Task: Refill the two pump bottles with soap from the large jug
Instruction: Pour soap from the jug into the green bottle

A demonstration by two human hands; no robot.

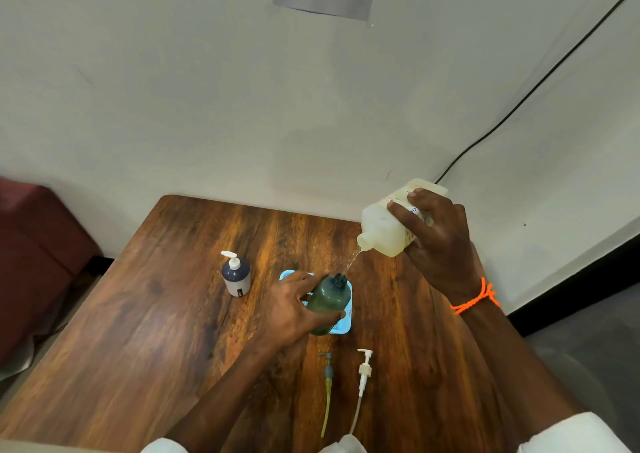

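My right hand [438, 241] grips the large translucent jug [388, 227], tilted with its neck down to the left. A thin stream of soap [351, 262] runs from the neck into the open mouth of the green bottle [327, 302]. That bottle stands on a light blue tray [346, 328], and my left hand [294, 309] is shut around its body. A dark blue and white pump bottle [236, 276] stands upright to the left with its pump on. Two loose pumps lie near me: a green pump [328, 380] and a white pump [363, 376].
The brown wooden table [156, 331] meets a white wall at the back. A dark red seat [38, 255] stands off the table's left side. A black cable [519, 99] runs down the wall at the right. An orange thread bracelet [476, 298] circles my right wrist.
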